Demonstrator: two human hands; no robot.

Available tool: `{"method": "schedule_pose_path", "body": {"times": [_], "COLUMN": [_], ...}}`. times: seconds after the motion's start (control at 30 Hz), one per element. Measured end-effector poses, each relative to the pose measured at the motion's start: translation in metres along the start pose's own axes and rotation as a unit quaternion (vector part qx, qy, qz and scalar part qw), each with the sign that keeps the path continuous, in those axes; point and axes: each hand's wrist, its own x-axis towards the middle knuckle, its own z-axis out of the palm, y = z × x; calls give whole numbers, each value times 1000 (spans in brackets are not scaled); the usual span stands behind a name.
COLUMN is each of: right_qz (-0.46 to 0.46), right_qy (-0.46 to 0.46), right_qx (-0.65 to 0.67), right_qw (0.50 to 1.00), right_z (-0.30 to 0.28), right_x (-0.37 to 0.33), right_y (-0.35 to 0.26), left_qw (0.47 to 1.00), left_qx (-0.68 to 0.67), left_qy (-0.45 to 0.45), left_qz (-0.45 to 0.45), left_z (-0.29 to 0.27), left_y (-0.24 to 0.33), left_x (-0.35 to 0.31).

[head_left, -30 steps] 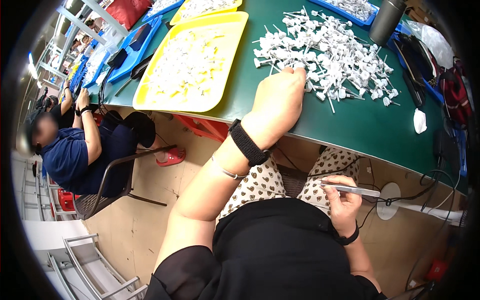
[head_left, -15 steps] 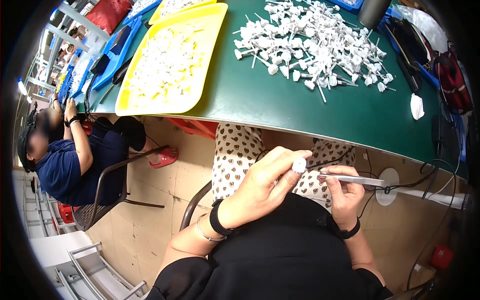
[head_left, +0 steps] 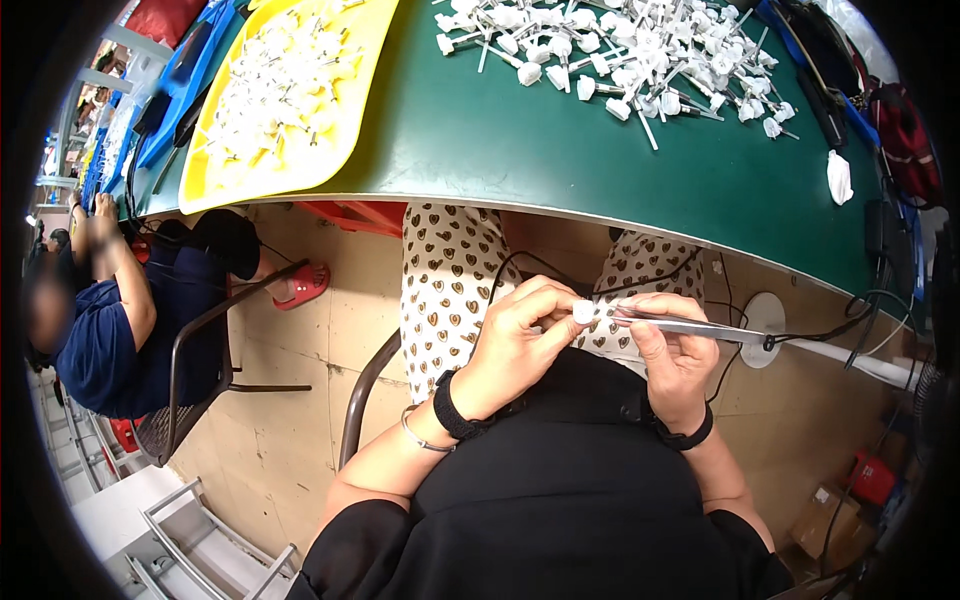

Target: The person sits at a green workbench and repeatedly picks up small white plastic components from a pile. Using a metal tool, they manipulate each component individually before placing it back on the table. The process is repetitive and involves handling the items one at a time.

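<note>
My left hand (head_left: 525, 335) pinches a small white plastic part (head_left: 583, 312) between thumb and fingertips, above my lap. My right hand (head_left: 678, 365) grips metal tweezers (head_left: 700, 328) between thumb and fingers. The tips of the tweezers point left and reach the white part; whether they touch it is too small to tell. On the green table (head_left: 480, 140) lies a pile of white plastic pieces with thin stems (head_left: 640, 60). To its left, a yellow tray (head_left: 347, 140) holds many similar small white parts.
At the left a person in dark blue (head_left: 105, 335) sits on a brown chair (head_left: 180, 390). Crumpled white scrap (head_left: 840, 178), a dark red bag (head_left: 905, 140) and black cables (head_left: 880, 255) are at the table's right. A white pole (head_left: 850, 362) stands beyond my right hand.
The view has shifted, so the table sits higher. My hands have come closer together, and the tweezer tips are now at the white part, where before there was a gap.
</note>
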Motion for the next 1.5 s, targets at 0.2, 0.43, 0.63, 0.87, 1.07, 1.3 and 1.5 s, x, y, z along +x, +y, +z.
{"method": "schedule_pose_path", "body": {"times": [0.2,0.43,0.63,0.87,1.07,1.3,1.5], "right_qz": [-24,23,28,17,4,1,11], "right_qy": [-27,-18,-13,-10,-11,-11,-8], "right_qx": [-52,-47,-34,-63,-79,-79,-88], "right_qw": [998,998,999,998,997,997,996], "right_z": [5,8,10,11,11,11,9], "right_x": [3,2,2,2,3,4,4], "right_y": [6,9,9,8,8,6,8], "left_qw": [999,996,994,993,992,991,989], "left_qx": [45,79,94,104,110,119,132], "left_qy": [-5,6,6,5,4,6,5], "left_qz": [17,48,55,56,63,62,73], "left_z": [1,3,4,5,5,5,5], "left_y": [-8,-12,-15,-12,-11,-11,-11], "left_x": [-1,0,0,0,0,0,0]}}
